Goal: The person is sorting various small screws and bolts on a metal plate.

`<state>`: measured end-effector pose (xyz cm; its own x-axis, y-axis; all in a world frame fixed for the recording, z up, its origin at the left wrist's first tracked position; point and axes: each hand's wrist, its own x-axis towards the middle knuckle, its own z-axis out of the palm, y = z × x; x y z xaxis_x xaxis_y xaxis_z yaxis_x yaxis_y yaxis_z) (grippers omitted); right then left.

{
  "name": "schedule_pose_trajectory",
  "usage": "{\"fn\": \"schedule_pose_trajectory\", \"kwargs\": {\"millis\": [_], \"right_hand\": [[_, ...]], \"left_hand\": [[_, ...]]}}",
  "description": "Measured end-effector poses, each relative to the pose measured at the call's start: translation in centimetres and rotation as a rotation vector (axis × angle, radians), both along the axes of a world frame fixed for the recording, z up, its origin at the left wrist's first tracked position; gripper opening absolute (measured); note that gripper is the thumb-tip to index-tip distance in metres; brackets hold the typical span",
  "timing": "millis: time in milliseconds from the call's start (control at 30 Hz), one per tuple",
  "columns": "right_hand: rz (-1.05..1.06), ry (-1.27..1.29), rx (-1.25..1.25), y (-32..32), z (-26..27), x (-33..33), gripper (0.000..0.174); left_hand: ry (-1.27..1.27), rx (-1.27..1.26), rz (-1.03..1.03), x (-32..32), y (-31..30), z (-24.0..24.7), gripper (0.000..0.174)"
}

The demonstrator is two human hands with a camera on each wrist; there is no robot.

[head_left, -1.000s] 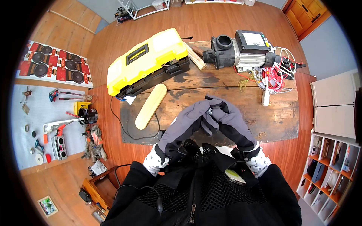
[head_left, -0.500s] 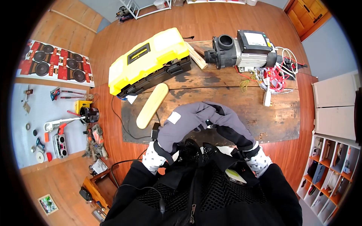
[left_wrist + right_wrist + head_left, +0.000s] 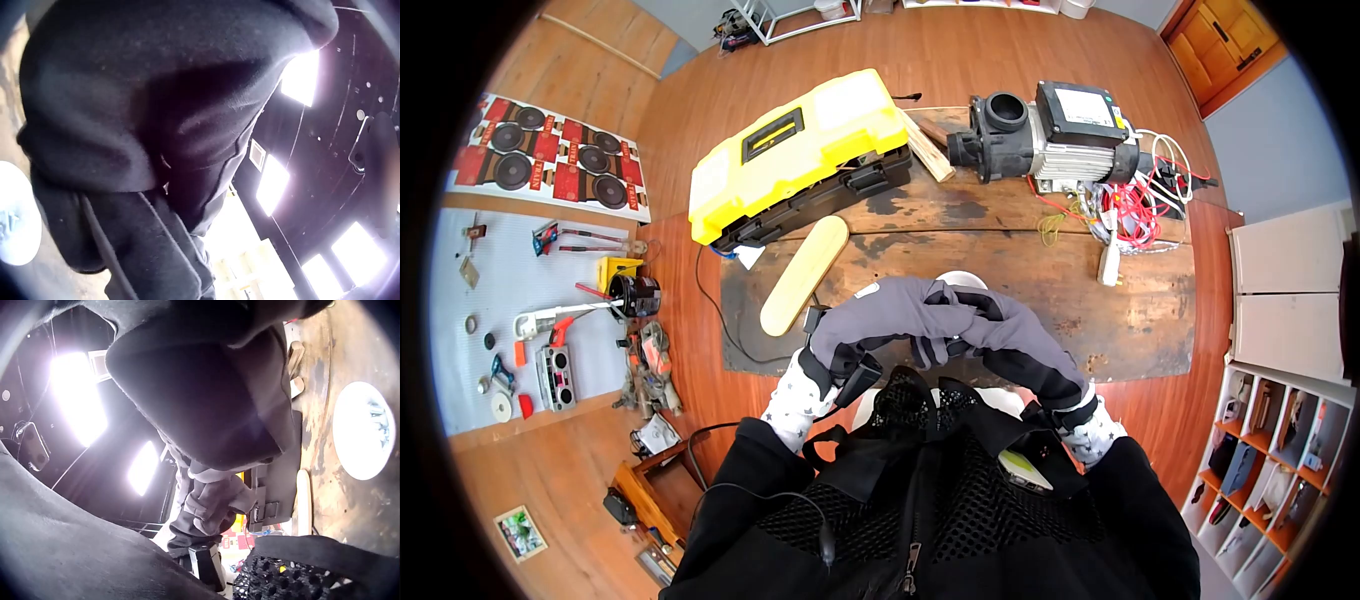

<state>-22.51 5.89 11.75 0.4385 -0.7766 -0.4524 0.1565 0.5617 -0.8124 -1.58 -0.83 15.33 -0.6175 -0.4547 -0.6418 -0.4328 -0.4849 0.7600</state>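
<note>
Two grey-gloved hands meet in front of the chest, over the near side of the wooden table (image 3: 1100, 330). In the head view the left hand (image 3: 885, 308) and right hand (image 3: 1022, 328) bend inward with their fingers together. The left hand's glove (image 3: 125, 125) fills much of its wrist view, fingers curled inward, with a tiny glint between folds. I cannot tell what the fingertips hold. A white bowl (image 3: 962, 278) shows just beyond the hands. Small metal pieces like screws (image 3: 376, 422) lie in it in the right wrist view.
A yellow and black toolbox (image 3: 800, 160) stands at the back left, a rounded wooden board (image 3: 805, 275) in front of it. A pump with a motor (image 3: 1050, 135) sits back right beside tangled wires (image 3: 1135, 212). Wood sticks (image 3: 928, 150) lie between. A cable (image 3: 718, 320) runs along the left.
Both hands have drawn back toward the body and lowered, staying together. The white bowl, hidden behind them before, now shows beyond the fingers. The left wrist has turned.
</note>
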Motion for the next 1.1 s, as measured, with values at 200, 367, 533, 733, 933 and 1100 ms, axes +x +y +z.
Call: {"fn": "schedule_pose_trajectory", "kwargs": {"millis": [200,367,533,733,933,1100], "right_hand": [[-0.171,-0.143,-0.051,0.0,-1.6,-0.3,0.047],[-0.226,-0.014,-0.195,-0.6,-1.4,-0.6,0.042],[-0.207,0.381,-0.442,-0.8,-1.4,-0.3,0.035],[-0.160,0.481,-0.534,-0.9,-0.9,-1.1,0.026],[-0.299,0.147,-0.214,-1.0,-5.1,-1.6,0.036],[-0.326,-0.458,0.110,-1.3,-6.0,-1.7,0.047]], "left_hand": [[0.148,0.112,0.290,-0.1,0.9,-3.0,0.039],[0.408,0.285,0.522,0.6,1.6,-6.5,0.049],[0.458,0.359,0.693,-0.5,2.4,-6.9,0.036],[0.343,0.338,0.752,-1.1,3.1,-6.1,0.048],[0.433,0.288,0.675,-2.9,3.7,-6.0,0.044],[0.329,0.316,0.790,-3.5,3.7,-8.6,0.034]]}}
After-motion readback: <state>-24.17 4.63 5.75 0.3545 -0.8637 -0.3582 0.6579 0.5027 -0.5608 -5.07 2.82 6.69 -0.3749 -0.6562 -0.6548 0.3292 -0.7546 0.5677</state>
